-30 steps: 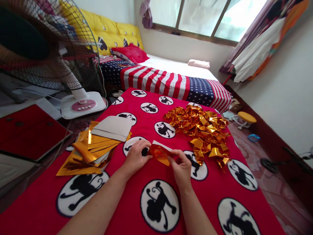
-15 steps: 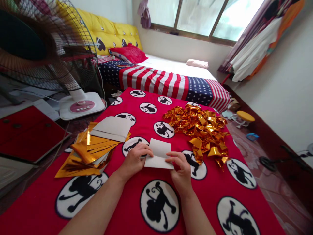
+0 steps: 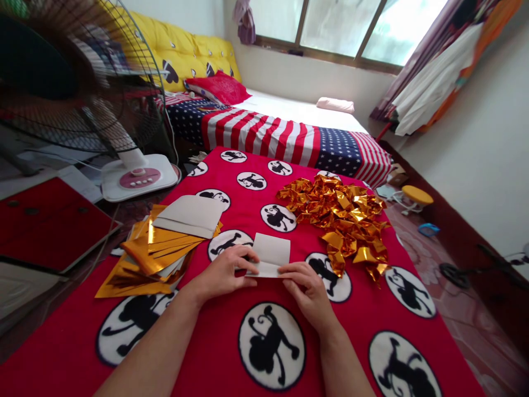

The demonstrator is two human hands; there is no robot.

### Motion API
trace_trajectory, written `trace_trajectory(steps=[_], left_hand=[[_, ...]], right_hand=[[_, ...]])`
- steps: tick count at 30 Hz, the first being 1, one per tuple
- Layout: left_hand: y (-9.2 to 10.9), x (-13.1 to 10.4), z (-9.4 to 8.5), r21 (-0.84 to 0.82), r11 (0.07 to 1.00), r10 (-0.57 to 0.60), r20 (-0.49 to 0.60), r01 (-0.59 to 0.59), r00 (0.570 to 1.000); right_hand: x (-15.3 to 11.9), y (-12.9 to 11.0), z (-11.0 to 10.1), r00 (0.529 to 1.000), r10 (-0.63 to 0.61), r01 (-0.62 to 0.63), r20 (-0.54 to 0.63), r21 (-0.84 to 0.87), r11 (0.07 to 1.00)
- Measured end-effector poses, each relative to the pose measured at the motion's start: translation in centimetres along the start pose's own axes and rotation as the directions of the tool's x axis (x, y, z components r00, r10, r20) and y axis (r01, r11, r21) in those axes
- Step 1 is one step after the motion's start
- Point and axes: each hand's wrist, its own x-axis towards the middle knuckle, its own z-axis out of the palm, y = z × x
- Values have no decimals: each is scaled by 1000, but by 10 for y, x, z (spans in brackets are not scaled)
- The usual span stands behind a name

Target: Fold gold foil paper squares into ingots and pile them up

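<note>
The work in hand looks like folding foil-faced paper by hand, and it appears well under way, with one sheet midway through. That paper sheet is in the middle of the near half of the red monkey-print blanket, pale side up, with a crease running left to right across it: a panel spreads away on the far side, and a narrower strip lies on the near side, between the hands. The left hand pinches the left end of the near strip, fingers on top and thumb at the near edge; the right hand pinches the right end in much the same way, so both grips are narrow and closed on the paper. This piece seems to be at an early stage, since it has a plain lengthwise fold and none of the worked shape of the others. On the right, farther off, lies a broad heap of folded gold foil pieces, crumpled-looking and shiny, which I take to be the finished share; they overlap too much to count. On the left sits what seems to be the remaining supply: a fanned stack of flat gold sheets, with pale paper lying over its far right part. That stack looks fairly thick, so a good deal appears left, though how many sheets it holds cannot be told.
</note>
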Motion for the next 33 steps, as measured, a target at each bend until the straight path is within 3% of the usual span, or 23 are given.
trace_trajectory(steps=[9, 18, 33], left_hand=[[2, 10, 10, -18, 997, -77, -107, 75, 991], [-6, 8, 21, 105, 980, -134, -281, 169, 950], [-10, 9, 22, 134, 974, -133, -303, 180, 944]], right_hand=[[0, 0, 17, 966, 183, -193, -183, -35, 981], [5, -5, 19, 923, 318, -362, -216, -209, 909], [8, -12, 21, 894, 372, -446, -249, -421, 790]])
